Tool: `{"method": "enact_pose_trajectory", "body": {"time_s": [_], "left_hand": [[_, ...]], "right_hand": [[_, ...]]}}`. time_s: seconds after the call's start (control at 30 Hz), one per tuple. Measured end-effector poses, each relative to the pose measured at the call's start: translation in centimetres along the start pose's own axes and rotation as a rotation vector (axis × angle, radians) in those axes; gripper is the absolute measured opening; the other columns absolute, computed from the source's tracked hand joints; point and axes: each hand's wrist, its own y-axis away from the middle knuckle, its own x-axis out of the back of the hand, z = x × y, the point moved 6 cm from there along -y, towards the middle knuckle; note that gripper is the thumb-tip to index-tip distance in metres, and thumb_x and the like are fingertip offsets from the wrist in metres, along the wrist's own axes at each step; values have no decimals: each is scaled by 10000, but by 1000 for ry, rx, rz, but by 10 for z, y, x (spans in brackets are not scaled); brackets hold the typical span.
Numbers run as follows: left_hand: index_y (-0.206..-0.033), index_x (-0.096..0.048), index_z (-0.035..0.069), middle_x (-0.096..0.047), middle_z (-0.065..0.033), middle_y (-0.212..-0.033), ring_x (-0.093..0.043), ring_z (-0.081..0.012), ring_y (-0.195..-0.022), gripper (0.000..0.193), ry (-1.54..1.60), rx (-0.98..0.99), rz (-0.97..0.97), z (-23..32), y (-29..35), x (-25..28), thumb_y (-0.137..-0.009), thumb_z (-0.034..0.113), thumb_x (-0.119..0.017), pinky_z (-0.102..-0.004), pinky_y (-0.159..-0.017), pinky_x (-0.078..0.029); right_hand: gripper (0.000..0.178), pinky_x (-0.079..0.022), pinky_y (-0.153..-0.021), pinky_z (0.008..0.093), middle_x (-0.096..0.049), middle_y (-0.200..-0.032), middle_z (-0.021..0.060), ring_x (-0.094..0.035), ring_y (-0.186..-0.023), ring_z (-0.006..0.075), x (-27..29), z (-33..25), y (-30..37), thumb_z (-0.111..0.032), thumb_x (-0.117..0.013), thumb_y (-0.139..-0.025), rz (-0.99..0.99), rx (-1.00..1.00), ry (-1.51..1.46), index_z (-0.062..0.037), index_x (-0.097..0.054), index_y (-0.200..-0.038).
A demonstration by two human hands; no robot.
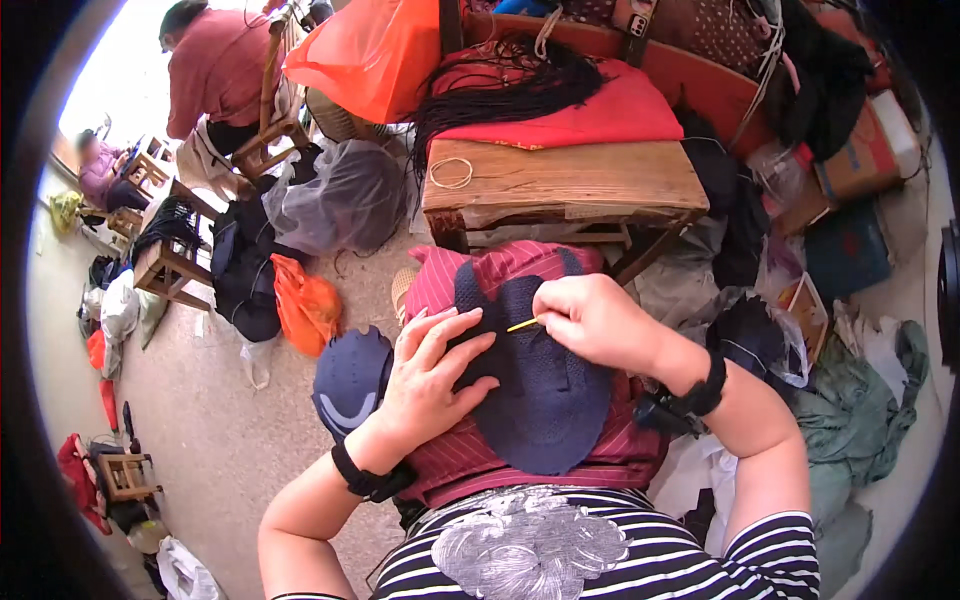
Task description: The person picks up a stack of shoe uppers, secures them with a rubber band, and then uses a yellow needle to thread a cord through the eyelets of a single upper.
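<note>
On the red striped cloth point(440, 460) lies a dark-blue textile piece point(545, 405); the left hand point(430, 375) rests there, fingers spread, while the right hand point(595, 325) pinches a thin yellow tool point(521, 325). Left of the counter point(580, 180), 1 translucent bag point(345, 195) obscures its contents.

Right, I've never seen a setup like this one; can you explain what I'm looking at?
There's no machine here: a person is working with bare hands. The single picture comes from a wide fisheye camera on their head, looking down, so straight edges bend near the rim.

The left hand lies with fingers spread at a dark blue fabric piece on the lap, over a red striped cloth. The right hand pinches a thin yellow stick against that piece.

Ahead, a wooden bench bears a red cloth, a bundle of black cords and a pale loop.
</note>
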Motion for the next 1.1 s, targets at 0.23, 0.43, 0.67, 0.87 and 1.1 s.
{"method": "enact_pose_trajectory", "body": {"time_s": [0.23, 0.43, 0.67, 0.87, 1.1], "left_hand": [[-1156, -681, 138, -559, -57, -1324, -484, -312, -1226, 540, 0, 27, 25, -2, 4, 1, -643, 178, -845, -445, -1048, -403], [-1159, -680, 139, -561, -58, -1327, -487, -312, -1223, 541, 10, 16, 18, -1, 2, 1, -646, 183, -845, -444, -1048, -404], [-1148, -679, 124, -567, -57, -1322, -492, -310, -1218, 549, 5, 13, 44, -3, 6, 3, -626, 155, -850, -437, -1040, -413], [-1153, -670, 105, -569, -69, -1331, -495, -312, -1214, 552, 12, 37, 51, -4, 7, 4, -635, 161, -850, -433, -1041, -412], [-1163, -652, 97, -573, -69, -1322, -512, -308, -1203, 554, -1, 27, 68, -4, 8, 5, -647, 167, -842, -423, -1033, -416]], "right_hand": [[106, -457, -607, 292, -612, -709, 32, -549, -641, 109, 2, 14, 6, -112, -629, -886, -82, -260, -296, -16, -661, -917], [96, -494, -636, 399, -632, -748, 166, -626, -703, 349, 4, -9, 8, -107, -620, -819, 147, -36, 163, -14, -630, -839], [136, -472, -596, 311, -658, -731, 61, -588, -613, 157, -9, 19, -2, -145, -626, -864, -57, -248, -416, -23, -686, -880], [165, -466, -602, 277, -657, -719, 23, -588, -638, 102, -10, 34, 5, -168, -641, -885, -129, -385, -621, -19, -706, -915], [154, -477, -624, 290, -653, -717, 69, -602, -641, 127, -17, 1, -7, -132, -622, -887, -39, -127, -60, -38, -711, -972]]}}
